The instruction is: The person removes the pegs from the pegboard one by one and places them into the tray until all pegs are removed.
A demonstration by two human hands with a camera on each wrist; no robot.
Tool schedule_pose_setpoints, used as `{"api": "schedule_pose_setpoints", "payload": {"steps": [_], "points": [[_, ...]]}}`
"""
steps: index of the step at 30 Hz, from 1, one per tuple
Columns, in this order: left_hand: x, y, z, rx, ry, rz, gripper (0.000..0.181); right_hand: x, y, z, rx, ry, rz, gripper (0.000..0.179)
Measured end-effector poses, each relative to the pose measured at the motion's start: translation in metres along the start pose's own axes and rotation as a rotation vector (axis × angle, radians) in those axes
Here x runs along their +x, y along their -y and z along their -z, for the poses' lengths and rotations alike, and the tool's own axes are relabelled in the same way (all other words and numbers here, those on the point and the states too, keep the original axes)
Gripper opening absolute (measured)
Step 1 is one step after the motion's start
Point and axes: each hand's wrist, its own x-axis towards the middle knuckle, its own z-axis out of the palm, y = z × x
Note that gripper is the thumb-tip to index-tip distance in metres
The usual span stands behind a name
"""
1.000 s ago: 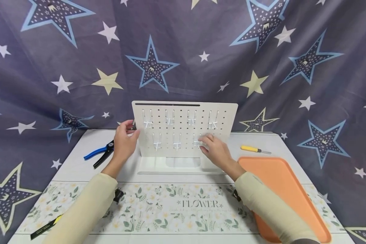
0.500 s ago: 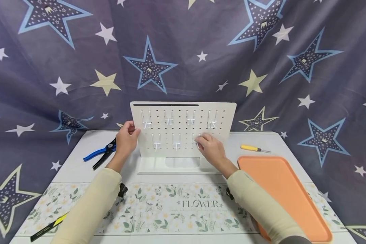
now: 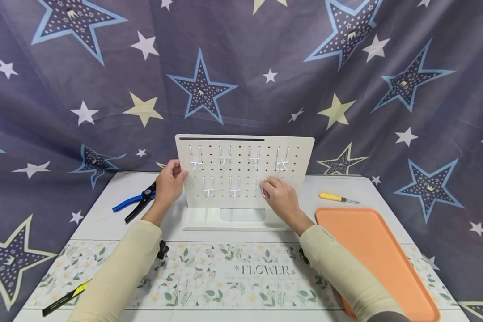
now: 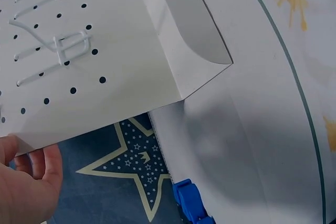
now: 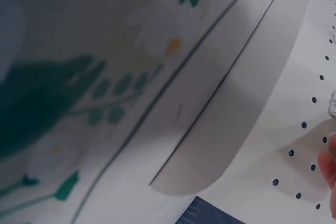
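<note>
A white pegboard (image 3: pixel 233 203) on a base stands upright across the table, two rows of white wire hooks on its front. My left hand (image 3: pixel 171 183) grips its left edge; in the left wrist view the thumb of the left hand (image 4: pixel 31 187) lies on the front and its fingers reach behind. At the lower row, my right hand (image 3: pixel 281 199) pinches the rightmost hook (image 3: pixel 261 189), partly hidden by the fingers. The right wrist view catches only fingertips (image 5: pixel 328 169) at its right edge, beside a bit of white hook (image 5: pixel 332 104). Another hook (image 4: pixel 73 45) shows near the left hand.
Blue-and-black pliers (image 3: pixel 137 201) lie left of the board. On the right are a yellow-handled screwdriver (image 3: pixel 332 197) and an orange tray (image 3: pixel 358 237), partly under the right sleeve. A black-and-yellow tool (image 3: pixel 66 297) lies front left. A starry curtain (image 3: pixel 241 107) hangs behind.
My left hand's fingers have settled closer around the board's left edge. The right hand has shifted slightly, its fingertips now drawn together on the lower hook.
</note>
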Motion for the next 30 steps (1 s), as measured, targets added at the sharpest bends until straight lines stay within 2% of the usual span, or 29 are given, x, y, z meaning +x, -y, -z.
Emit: {"api": "schedule_pose_setpoints", "payload": {"steps": [16, 22, 25, 30], "points": [[-0.002, -0.002, 0.001, -0.007, 0.003, -0.006, 0.031, -0.002, 0.001, 0.006, -0.021, -0.036, 0.062, 0.016], [-0.002, -0.001, 0.0, -0.008, 0.013, 0.001, 0.03, -0.004, 0.001, 0.018, 0.01, -0.052, 0.072, 0.017], [-0.002, -0.001, 0.0, -0.008, 0.019, 0.003, 0.031, -0.006, -0.001, 0.027, 0.038, -0.064, 0.054, 0.017], [-0.001, -0.001, 0.002, -0.009, 0.021, 0.006, 0.031, -0.015, -0.011, 0.044, 0.072, -0.051, -0.02, 0.018]]}}
